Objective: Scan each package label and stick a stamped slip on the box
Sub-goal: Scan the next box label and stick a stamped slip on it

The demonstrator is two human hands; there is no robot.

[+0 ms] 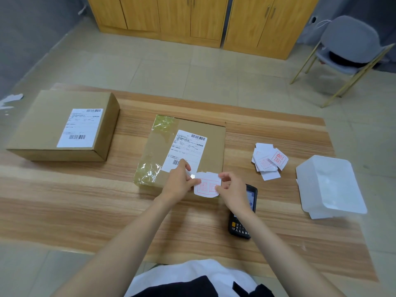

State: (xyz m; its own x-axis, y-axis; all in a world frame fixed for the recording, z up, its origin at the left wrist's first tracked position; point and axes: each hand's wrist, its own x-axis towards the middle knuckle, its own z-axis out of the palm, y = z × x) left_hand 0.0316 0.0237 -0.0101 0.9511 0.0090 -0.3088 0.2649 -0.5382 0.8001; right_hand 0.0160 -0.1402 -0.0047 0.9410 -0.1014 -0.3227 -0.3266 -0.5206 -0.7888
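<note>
A flat cardboard box [212,146] with clear tape and a white shipping label [186,148] lies in the middle of the wooden table. Over its near right corner I hold a white slip [207,185] stamped with red characters. My left hand [179,182] pinches the slip's left edge and my right hand [232,187] pinches its right edge. A black handheld scanner [243,221] lies on the table under my right wrist, partly hidden. A second, bigger box [49,123] with its own label [80,127] sits at the left.
A loose pile of several stamped slips [269,160] lies right of the middle box. A white plastic bin [330,185] stands at the table's right edge. Beyond the table are wooden cabinets [192,18] and a grey chair [347,46].
</note>
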